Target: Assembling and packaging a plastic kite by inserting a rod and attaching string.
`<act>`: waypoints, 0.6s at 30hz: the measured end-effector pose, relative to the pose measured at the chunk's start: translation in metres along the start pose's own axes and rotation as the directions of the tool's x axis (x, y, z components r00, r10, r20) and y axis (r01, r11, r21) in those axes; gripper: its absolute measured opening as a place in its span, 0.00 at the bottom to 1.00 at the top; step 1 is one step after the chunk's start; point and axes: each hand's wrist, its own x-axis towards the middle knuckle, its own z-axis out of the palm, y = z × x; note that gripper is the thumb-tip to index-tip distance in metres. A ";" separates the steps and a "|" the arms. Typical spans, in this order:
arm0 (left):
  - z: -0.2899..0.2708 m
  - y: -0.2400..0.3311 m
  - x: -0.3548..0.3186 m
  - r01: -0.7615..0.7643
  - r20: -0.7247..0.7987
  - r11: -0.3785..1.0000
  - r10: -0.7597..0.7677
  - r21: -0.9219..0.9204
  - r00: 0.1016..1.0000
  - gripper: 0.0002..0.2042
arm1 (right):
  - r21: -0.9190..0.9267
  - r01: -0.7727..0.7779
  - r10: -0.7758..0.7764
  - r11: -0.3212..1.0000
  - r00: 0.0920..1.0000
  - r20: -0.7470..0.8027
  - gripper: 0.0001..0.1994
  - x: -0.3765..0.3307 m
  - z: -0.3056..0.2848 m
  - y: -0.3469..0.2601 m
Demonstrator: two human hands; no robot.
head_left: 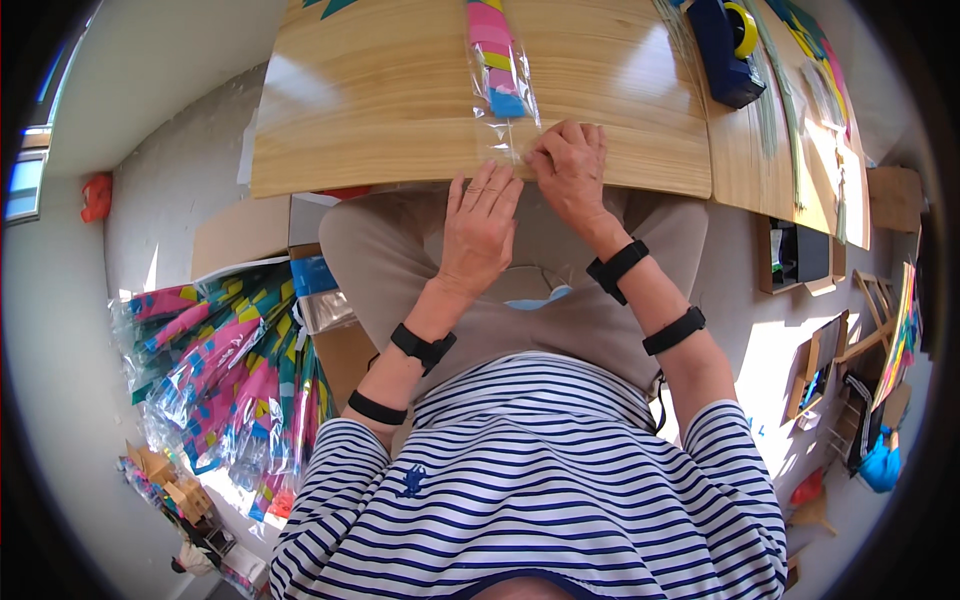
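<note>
Both hands (478,228) (570,168) press clear sleeve's (503,75) near end.

Viewpoint: a single head-worn fisheye camera, looking steeply down over the person's striped shirt (530,480) and lap.
Facing: forward and down, toward the near edge of the wooden table (400,110) at the top of the picture.
Nearness: close; the left hand (480,225) and right hand (570,165) sit near the centre, forearms entering from below.
Distortion: straight edges bow toward the dark circular rim.
Periphery: floor at both sides, probably squeezed by the lens.
Shared part: none, as only one view is present.
</note>
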 end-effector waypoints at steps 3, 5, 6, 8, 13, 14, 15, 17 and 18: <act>0.000 -0.001 0.001 0.011 0.015 1.000 -0.011 0.003 1.000 0.27 | -0.006 0.004 -0.004 1.000 1.000 -0.010 0.06 -0.001 0.001 0.000; 0.001 -0.002 0.001 0.016 0.018 1.000 -0.016 0.007 1.000 0.27 | -0.005 0.003 -0.003 1.000 1.000 -0.011 0.06 0.000 0.002 0.000; 0.002 -0.003 0.001 0.018 0.020 1.000 -0.018 0.009 1.000 0.28 | -0.002 0.001 -0.001 1.000 1.000 -0.009 0.06 0.000 0.002 0.000; 0.004 -0.004 0.001 0.025 0.021 1.000 -0.026 0.012 0.999 0.28 | -0.004 0.002 -0.002 1.000 1.000 -0.006 0.06 0.000 0.001 0.000; 0.006 -0.005 0.002 0.043 0.027 0.999 -0.043 0.015 0.999 0.28 | 0.000 -0.004 0.004 1.000 1.000 0.010 0.07 0.000 0.000 -0.001; 0.007 -0.005 0.002 0.044 0.027 0.999 -0.045 0.015 0.999 0.28 | -0.001 -0.005 0.005 1.000 1.000 0.013 0.07 0.000 0.000 -0.001; 0.008 -0.006 0.002 0.045 0.027 0.999 -0.046 0.016 0.999 0.28 | -0.001 -0.007 0.007 1.000 1.000 0.016 0.07 0.000 0.000 -0.001; 0.009 -0.007 0.002 0.048 0.029 0.999 -0.049 0.016 0.998 0.28 | -0.003 -0.009 0.009 1.000 1.000 0.019 0.07 0.000 0.000 -0.001; 0.009 -0.007 0.002 0.050 0.031 0.999 -0.050 0.016 0.998 0.28 | -0.004 -0.010 0.010 1.000 1.000 0.018 0.07 0.000 0.000 -0.001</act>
